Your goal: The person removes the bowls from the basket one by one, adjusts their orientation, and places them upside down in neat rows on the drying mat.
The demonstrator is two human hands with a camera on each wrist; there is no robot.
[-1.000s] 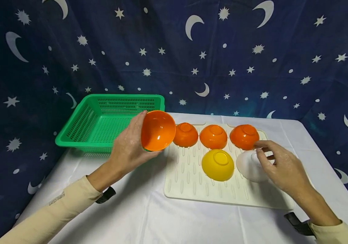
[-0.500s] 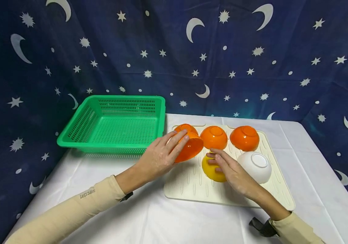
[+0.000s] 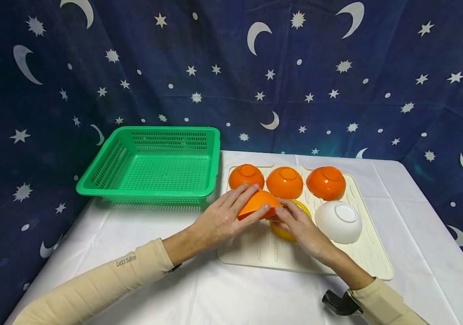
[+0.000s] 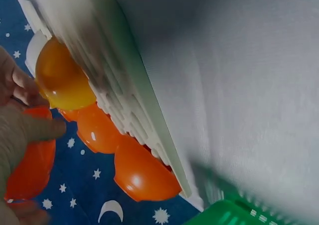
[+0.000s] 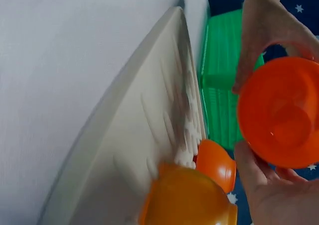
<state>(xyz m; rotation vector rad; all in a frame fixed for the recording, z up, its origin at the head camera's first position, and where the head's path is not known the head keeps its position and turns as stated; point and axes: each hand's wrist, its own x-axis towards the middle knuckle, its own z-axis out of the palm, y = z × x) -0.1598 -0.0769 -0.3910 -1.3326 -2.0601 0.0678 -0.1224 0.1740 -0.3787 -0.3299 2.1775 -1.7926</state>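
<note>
Above the drying mat, an orange bowl [image 3: 261, 203] is tilted with its opening toward my right side. My left hand [image 3: 219, 221] grips it from the left, fingers over its outside and thumb along the lower rim. At its right edge my right hand [image 3: 308, 232] holds the rim between thumb and fingertips, as the right wrist view also shows. Beneath the hands, an upturned yellow bowl [image 3: 301, 208] is partly covered by the right hand. A white bowl [image 3: 339, 222] sits upside down to the right of that hand.
Three more orange bowls, including a middle one [image 3: 284, 183], lie upside down along the back of the cream drying mat [image 3: 252, 253]. A green plastic basket [image 3: 146, 194] stands at the left. A dark star-patterned cloth [image 3: 223, 54] hangs behind the white-covered table [image 3: 199, 289].
My left hand has carried the orange bowl right, from beside the basket to over the mat, tipping it downward. My right hand has left the white bowl and come to the held bowl.
</note>
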